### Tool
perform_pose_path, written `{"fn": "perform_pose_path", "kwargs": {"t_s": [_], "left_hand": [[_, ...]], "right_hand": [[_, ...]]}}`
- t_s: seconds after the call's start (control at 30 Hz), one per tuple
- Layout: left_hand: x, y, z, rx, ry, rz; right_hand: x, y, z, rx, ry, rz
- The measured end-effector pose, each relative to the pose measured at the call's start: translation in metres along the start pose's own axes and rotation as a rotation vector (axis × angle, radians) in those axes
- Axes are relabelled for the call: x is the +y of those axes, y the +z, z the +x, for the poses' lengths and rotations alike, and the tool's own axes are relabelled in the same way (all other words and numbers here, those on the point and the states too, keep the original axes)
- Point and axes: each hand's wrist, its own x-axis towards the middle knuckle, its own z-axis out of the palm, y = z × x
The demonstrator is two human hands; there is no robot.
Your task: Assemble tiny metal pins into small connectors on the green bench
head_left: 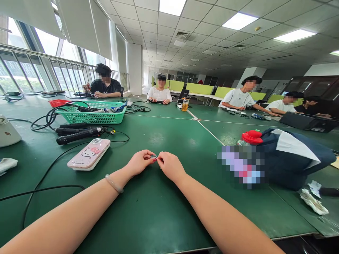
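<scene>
Both the left hand [141, 162] and right hand [171, 166] pinch one small shiny item [153, 157], right of the pink phone [89, 154]; its exact form is unclear. Light fingertip pressure, low over the green table [148, 211], would suit it.

Small item [153, 157] between both hands: mostly covered by the fingers; type not identifiable. Patch beside the red-capped bottle [251, 137]: pixelated; contents unreadable. Faces of the seated people: pixelated. White appliance [7, 131]: cut off by the left edge. Both forearms: cropped at the bottom.
</scene>
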Motion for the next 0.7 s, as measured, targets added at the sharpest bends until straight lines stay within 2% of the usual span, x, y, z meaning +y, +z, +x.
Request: {"fn": "perform_pose_path", "kwargs": {"t_s": [0.27,0.5,0.7], "left_hand": [[0.003,0.0,-0.002,-0.015,0.0,-0.034],[0.01,0.001,-0.005,-0.04,-0.023,-0.137],[0.014,0.0,-0.005,-0.052,-0.019,-0.223]], "right_hand": [[0.002,0.003,-0.001,0.072,-0.118,-0.125],[0.001,0.003,-0.002,0.213,-0.206,-0.069],[0.002,0.001,-0.002,0.243,-0.229,-0.029]]}}
